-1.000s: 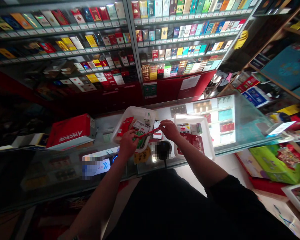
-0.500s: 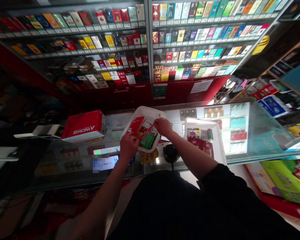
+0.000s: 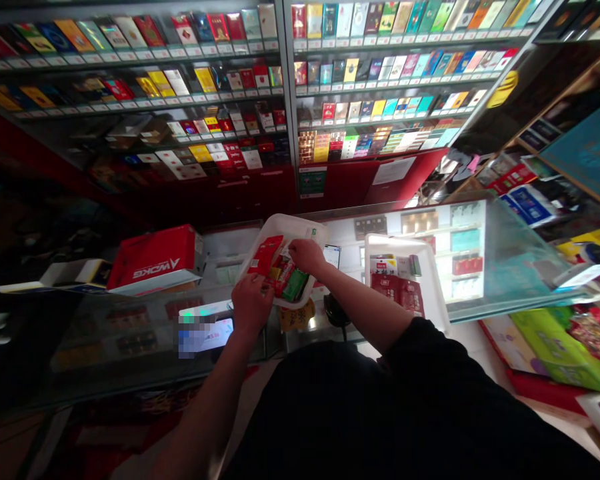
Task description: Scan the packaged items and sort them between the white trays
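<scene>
Both my hands are over a white tray [image 3: 307, 230] on the glass counter [image 3: 505, 267]. The tray holds red packets [image 3: 265, 257] and a green packet [image 3: 295, 287]. My left hand [image 3: 251, 303] rests at the tray's near edge with its fingers curled onto the packets. My right hand [image 3: 307, 257] is inside the tray with its fingers bent down on the red packets; what it grips is hidden. A phone [image 3: 332, 255] lies just right of the tray.
A second white tray [image 3: 430, 250] with red packets stands to the right. A red box [image 3: 155, 260] lies on the counter at left. A lit screen [image 3: 205, 330] and a black scanner [image 3: 333, 310] sit below the tray. Shelves of cigarette packs [image 3: 360, 73] fill the back wall.
My right hand has moved left from over the phone into the left tray, bringing the thin red packet with it. My left hand stayed at the tray's near edge.
</scene>
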`<state>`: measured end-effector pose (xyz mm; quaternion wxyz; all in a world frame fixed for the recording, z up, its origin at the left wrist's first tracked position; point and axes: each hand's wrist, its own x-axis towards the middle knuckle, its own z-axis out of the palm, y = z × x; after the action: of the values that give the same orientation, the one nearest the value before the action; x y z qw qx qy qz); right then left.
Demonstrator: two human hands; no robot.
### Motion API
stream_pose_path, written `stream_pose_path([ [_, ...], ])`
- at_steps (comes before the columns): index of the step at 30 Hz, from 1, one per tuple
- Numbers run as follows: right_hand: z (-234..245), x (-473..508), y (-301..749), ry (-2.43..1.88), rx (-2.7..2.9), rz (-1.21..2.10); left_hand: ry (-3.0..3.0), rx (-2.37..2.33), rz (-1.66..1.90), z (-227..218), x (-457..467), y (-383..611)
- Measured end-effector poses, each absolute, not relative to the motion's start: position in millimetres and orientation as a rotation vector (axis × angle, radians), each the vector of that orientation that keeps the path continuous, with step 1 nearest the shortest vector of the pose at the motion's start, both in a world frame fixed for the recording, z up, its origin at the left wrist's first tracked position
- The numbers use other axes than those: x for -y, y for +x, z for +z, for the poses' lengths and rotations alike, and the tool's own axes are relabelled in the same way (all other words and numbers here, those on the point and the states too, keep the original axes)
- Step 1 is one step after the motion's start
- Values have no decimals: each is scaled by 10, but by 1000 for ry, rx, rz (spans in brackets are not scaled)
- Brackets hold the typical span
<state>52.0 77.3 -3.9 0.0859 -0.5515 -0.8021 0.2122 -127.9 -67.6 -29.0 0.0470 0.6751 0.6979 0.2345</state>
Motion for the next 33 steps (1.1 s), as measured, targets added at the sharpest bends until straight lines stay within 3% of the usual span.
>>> stream_pose_path([
  [20, 299, -528, 1548, -1774, 2126, 571, 2111, -1812, 765, -13, 458, -360],
  [33, 1, -404, 2834, -1990, 1869, 568, 2293, -1478, 813, 185, 456, 769],
])
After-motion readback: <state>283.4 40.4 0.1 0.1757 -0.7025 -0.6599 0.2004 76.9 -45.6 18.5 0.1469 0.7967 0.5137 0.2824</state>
